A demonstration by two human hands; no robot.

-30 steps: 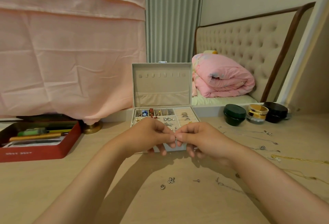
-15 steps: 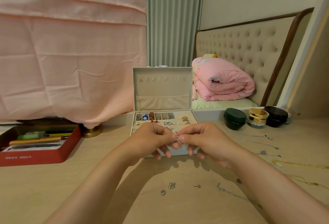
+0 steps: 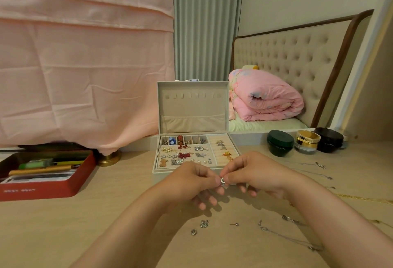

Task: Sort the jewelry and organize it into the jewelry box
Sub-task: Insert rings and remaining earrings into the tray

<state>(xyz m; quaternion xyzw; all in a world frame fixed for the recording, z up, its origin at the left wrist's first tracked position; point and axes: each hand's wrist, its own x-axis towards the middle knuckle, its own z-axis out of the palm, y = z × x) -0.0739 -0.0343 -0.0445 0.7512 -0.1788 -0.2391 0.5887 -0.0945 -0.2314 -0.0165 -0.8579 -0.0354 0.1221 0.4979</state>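
Both hands are pinching one tiny silver piece just in front of the open jewelry box.

At the centre of the frame the left hand [image 3: 191, 180] and right hand [image 3: 253, 174] are meeting fingertip to fingertip. Each is gripping the silver piece [image 3: 222, 181] between thumb and forefinger, with the other fingers curling loosely underneath; I cannot tell what kind of piece it is. The jewelry box [image 3: 191, 106] is standing right behind them with its lid upright and its compartments holding pearls, red bows and silver bits. Loose silver studs [image 3: 203, 223] and a thin chain [image 3: 287, 239] are lying on the table [image 3: 63, 225] at lower centre and lower right. A red tin [image 3: 42, 189] is sitting at the left edge.
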